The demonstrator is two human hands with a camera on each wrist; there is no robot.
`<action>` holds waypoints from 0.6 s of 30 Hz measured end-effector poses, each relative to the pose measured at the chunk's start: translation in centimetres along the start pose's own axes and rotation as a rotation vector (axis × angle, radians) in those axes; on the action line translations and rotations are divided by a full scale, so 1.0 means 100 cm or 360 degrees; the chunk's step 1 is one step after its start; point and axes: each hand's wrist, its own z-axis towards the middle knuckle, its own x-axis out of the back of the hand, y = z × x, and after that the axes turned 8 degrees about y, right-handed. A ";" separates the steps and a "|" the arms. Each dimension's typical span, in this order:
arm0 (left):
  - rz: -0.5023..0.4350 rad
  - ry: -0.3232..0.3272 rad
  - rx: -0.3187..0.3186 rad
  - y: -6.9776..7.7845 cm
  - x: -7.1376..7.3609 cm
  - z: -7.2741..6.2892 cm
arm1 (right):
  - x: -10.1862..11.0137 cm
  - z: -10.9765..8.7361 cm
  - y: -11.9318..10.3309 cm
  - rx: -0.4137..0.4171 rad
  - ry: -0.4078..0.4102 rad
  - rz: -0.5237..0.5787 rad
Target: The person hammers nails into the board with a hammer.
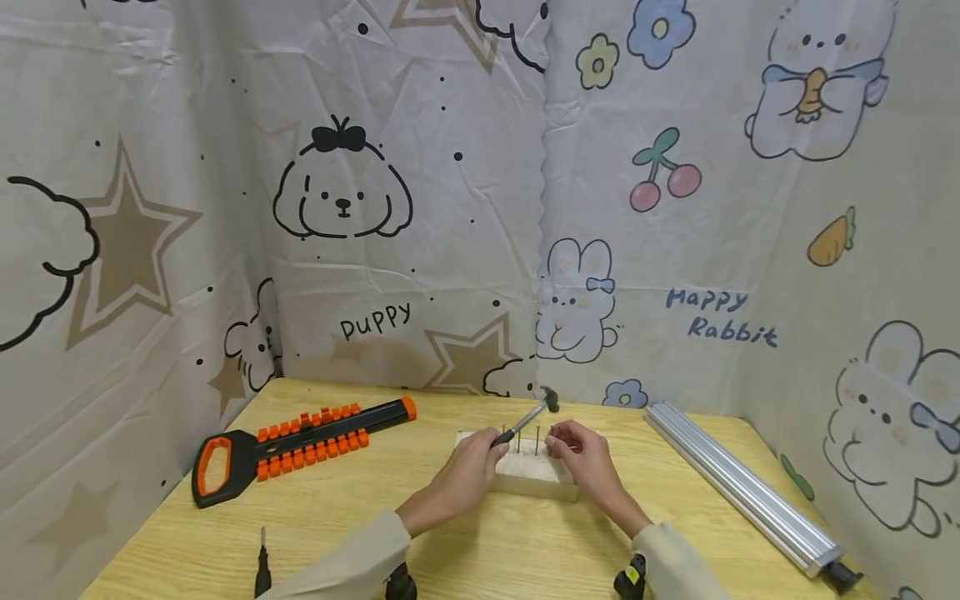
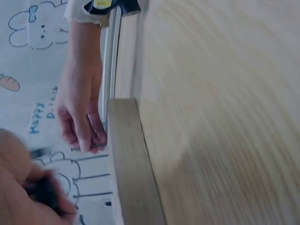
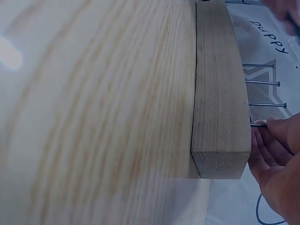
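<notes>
My left hand [image 1: 468, 467] grips a small hammer by its dark handle [image 1: 507, 436]; the claw head [image 1: 552, 400] is raised above the far side of a wooden block [image 1: 536, 485]. Three slim nails [image 3: 266, 104] stand upright in a row on the block's top. At the row's right end, the thumb and fingertips of my right hand [image 1: 588, 462] pinch another nail [image 3: 257, 125], its lower end at the block's top face. In the left wrist view the hammer is blurred and mostly covered by the left hand [image 2: 21, 183].
To the left lies a black holder with orange clips [image 1: 311, 442]. A screwdriver [image 1: 262, 571] with a dark handle lies at the near left. A long silver metal bar [image 1: 750, 492] with a black knob runs along the right side. Printed cloth [image 1: 480, 208] hangs behind the table.
</notes>
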 end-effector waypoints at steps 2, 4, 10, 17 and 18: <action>-0.0020 -0.0052 0.0039 0.000 0.000 0.000 | 0.001 0.000 0.000 0.0004 -0.0004 -0.0012; -0.0078 -0.0066 0.0077 -0.001 0.002 0.000 | 0.001 0.001 0.000 0.0009 -0.0012 -0.0011; -0.0251 -0.0086 0.0216 0.001 0.008 0.002 | -0.002 0.002 -0.002 0.0014 -0.0015 0.0025; -0.0263 -0.0117 0.0266 0.008 0.016 0.007 | -0.004 0.001 -0.002 0.0012 -0.0032 0.0018; -0.0245 -0.0142 0.0278 0.008 0.017 0.008 | -0.004 0.001 -0.002 0.0017 -0.0031 0.0014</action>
